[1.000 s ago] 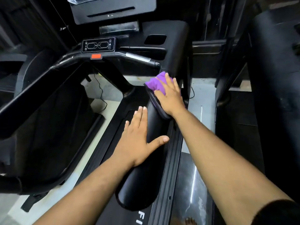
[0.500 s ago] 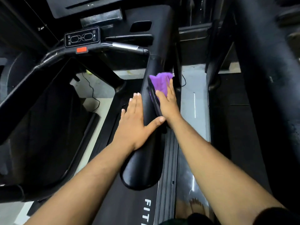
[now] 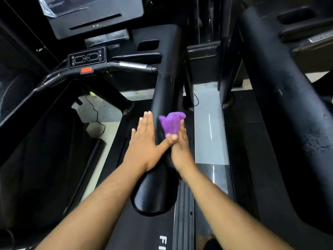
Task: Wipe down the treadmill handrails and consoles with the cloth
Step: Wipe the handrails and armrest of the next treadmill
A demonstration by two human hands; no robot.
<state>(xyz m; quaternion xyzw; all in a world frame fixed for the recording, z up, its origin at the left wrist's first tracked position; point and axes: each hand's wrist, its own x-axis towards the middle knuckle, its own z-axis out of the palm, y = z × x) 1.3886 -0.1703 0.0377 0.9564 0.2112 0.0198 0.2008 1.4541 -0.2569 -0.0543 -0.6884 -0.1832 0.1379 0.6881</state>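
Sliding nearer: cloth (image 3: 172, 123) under right hand (image 3: 181, 147)

I see a bright purple cloth (image 3: 172, 123) against the glossy black handrail (image 3: 162, 112). The console (image 3: 95, 17) is dark grey, the small control panel (image 3: 87, 57) black with white outlined buttons, and a red-orange tab (image 3: 86, 70) sits below it. White letters mark the black deck (image 3: 144, 235). The floor (image 3: 207, 123) is pale grey.
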